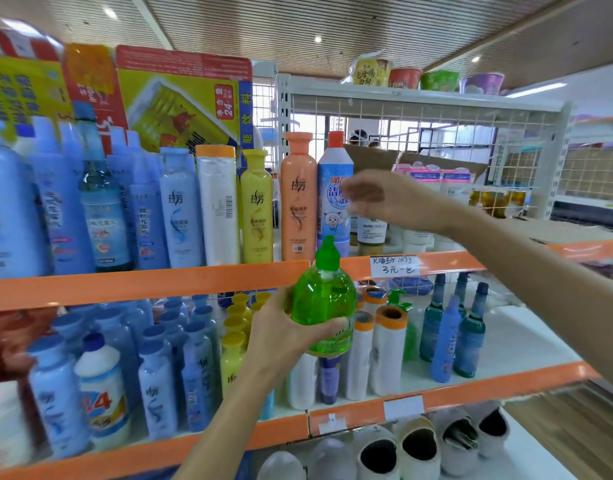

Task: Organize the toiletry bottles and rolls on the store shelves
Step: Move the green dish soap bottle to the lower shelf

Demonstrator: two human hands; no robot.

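The left hand [281,327] has its grip wrapped round the green bottle [324,299] in front of the orange shelf edge [142,284], the right hand [384,199] is spread, so lift it slowly and keep it straight.

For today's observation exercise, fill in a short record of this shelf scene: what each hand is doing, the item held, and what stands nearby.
left hand: left hand grips the green pump bottle
right hand: right hand open, reaching toward the upper shelf
item position: in front of the orange shelf edge
nearby upper shelf: orange bottle, yellow bottle
lower shelf: white rolls
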